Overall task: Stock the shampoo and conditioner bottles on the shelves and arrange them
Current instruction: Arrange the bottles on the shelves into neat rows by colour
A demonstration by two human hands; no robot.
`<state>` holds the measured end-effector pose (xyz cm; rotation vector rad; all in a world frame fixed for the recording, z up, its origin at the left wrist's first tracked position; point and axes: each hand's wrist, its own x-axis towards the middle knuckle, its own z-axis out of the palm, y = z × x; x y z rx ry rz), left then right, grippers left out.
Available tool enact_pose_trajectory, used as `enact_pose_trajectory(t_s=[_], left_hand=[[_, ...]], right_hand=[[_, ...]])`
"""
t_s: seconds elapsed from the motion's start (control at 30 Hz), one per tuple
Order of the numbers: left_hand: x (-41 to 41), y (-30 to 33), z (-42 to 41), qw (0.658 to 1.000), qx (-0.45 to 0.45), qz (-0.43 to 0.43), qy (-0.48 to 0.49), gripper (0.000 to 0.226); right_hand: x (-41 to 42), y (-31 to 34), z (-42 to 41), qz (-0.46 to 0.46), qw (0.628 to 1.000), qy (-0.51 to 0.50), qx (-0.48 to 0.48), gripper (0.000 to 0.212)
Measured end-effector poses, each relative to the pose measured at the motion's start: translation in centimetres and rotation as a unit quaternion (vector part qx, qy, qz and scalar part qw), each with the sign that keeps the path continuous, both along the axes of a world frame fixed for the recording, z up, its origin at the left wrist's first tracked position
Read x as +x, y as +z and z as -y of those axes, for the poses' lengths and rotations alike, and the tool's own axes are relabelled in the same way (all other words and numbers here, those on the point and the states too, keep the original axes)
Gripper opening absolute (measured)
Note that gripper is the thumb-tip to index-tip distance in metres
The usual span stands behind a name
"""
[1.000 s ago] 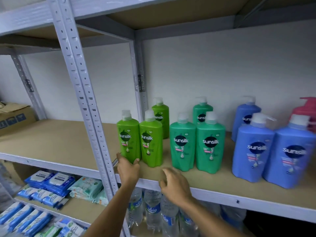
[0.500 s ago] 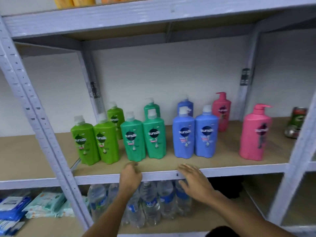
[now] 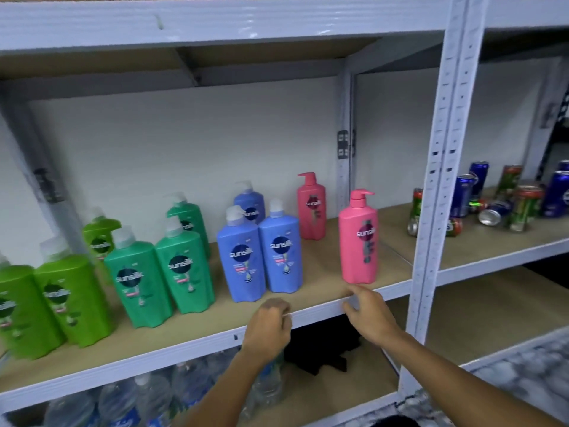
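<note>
While both hands reach toward the front lip of the tan board shelf with its grey metal edge (image 3: 323,312), neither carries a bottle. Head view only.

Left hand (image 3: 269,326): fingers curled loosely downward over the shelf edge, knuckles up, touching the lip; nothing pinched or gripped inside it that can be seen.

Right hand (image 3: 368,315): fingers relaxed and slightly spread, tips on the shelf edge just below the front pink pump bottle (image 3: 358,241); close to its base, contact with the bottle itself cannot be told.

Bottles stand upright on the shelf, grouped by colour. From left: lime-green plastic bottles (image 3: 70,300), teal-green plastic bottles (image 3: 160,272), blue plastic bottles (image 3: 261,257) in a front pair with one behind, then a second pink pump bottle (image 3: 311,211) set back near the wall. Front pink bottle stands apart from the blue pair.

Right bay, past the grey slotted upright (image 3: 437,180): drink cans (image 3: 505,198), some tipped over. Lower shelf: clear water bottles (image 3: 147,396), dark cloth (image 3: 320,352).
</note>
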<state>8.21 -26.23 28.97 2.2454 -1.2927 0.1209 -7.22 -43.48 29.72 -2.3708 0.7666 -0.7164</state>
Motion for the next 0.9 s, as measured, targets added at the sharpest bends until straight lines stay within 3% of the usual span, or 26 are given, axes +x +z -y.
enact_pose_trajectory(t_s=[0.1,0.17,0.3,0.4,0.63,0.77,0.9], left_hand=[[-1.1,0.7,2.9,0.999,-0.007,-0.002,-0.041,0.024],[-1.8,2.3,5.0,0.998,-0.028,-0.013,-0.052,0.029],[-2.7,8.2,9.8,0.988,-0.143,-0.039,-0.036,0.026],[-2.9,12.3,13.5,0.972,-0.222,-0.06,-0.043,0.021],[-3.1,16.5,20.1,0.973,-0.214,-0.061,0.067,0.057],[-3.0,17.0,21.2,0.974,-0.202,-0.046,0.093,0.057],[-2.2,16.9,20.7,0.978,-0.195,-0.05,0.055,0.043]], right_hand=[[-0.3,0.6,2.4,0.139,0.981,-0.11,0.075,0.03],[0.0,1.1,4.1,0.195,0.966,-0.097,0.142,0.044],[1.4,1.5,7.2,0.208,0.944,-0.005,0.257,0.086],[2.6,1.2,8.9,0.189,0.936,0.03,0.296,0.086],[3.7,0.5,9.4,0.161,0.956,-0.021,0.243,0.068],[3.7,0.5,9.4,0.136,0.974,-0.059,0.171,0.066],[3.8,0.5,9.8,0.124,0.98,-0.051,0.15,0.066]])
